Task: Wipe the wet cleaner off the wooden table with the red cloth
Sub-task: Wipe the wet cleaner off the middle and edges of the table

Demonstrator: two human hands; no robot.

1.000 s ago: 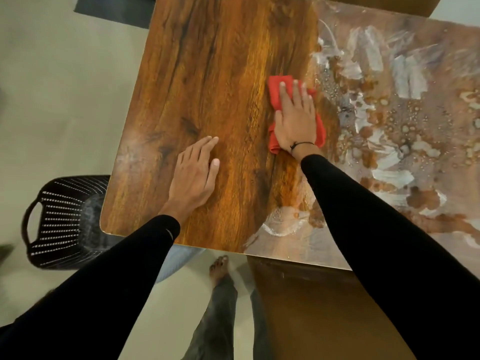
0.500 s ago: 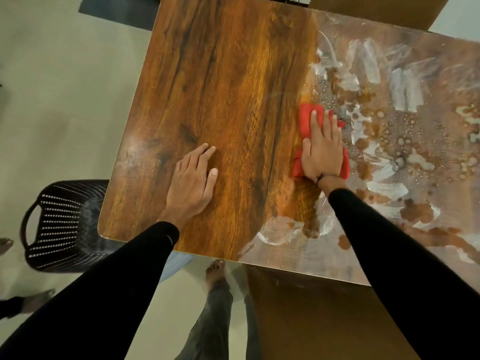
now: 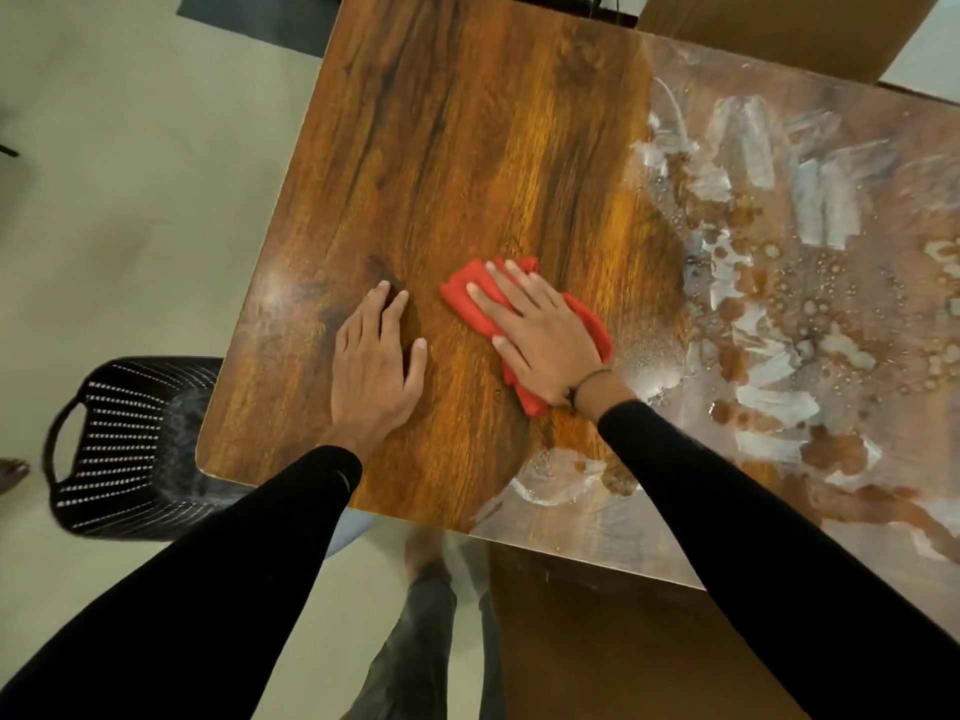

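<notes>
The wooden table fills the upper middle of the head view. Its left half looks dry and glossy. White streaks and droplets of wet cleaner cover its right half, and a smaller smear lies near the front edge. My right hand presses flat on the crumpled red cloth, fingers spread and pointing up-left, on the dry wood just left of the wet area. My left hand rests flat on the table beside the cloth, fingers together, holding nothing.
A black perforated plastic chair stands on the floor left of the table's front corner. A brown chair or panel sits under the table's front edge. My legs and a bare foot show below. Another person's foot is at the far left.
My right hand has dragged the red cloth left and toward me, out of the wet streaks and onto the dry wood beside my left hand. My left hand stays planted.
</notes>
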